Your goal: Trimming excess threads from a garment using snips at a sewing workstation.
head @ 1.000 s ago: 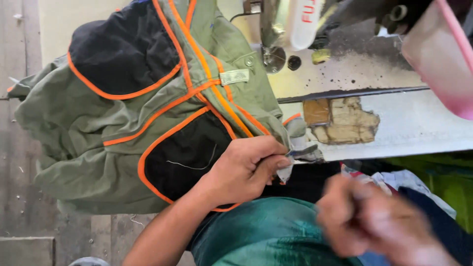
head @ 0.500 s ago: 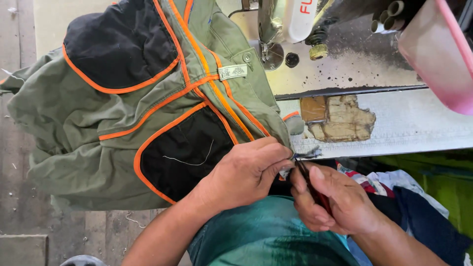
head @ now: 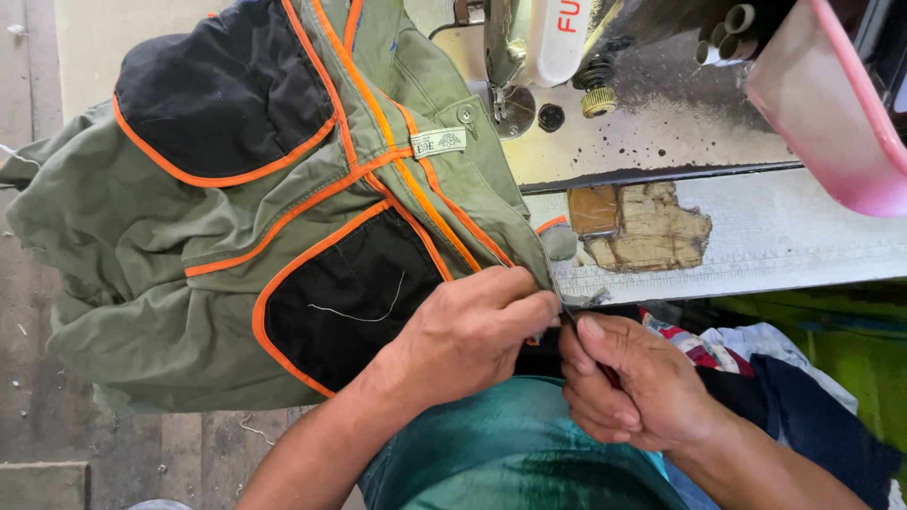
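An olive green garment [head: 123, 255] with orange piping and black patches hangs over the sewing table's left side. My left hand [head: 463, 335] pinches the garment's edge close to the table's front rim. Directly beside it, thumb against left fingertips, my right hand [head: 628, 392] is closed around a small dark tool [head: 605, 370]. The tool's tip sits at the pinched fabric edge. A loose white thread [head: 364, 312] lies on the lower black patch.
A white sewing machine head [head: 543, 42] stands on the worn table [head: 756, 246] behind the garment. A pink plastic tub [head: 831, 104] fills the upper right. Coloured fabric pieces [head: 756, 359] lie under the table edge. My lap is covered by teal cloth [head: 510, 453].
My right hand came in from the lower right and met my left hand at the garment's edge. My left hand kept its pinch on the fabric.
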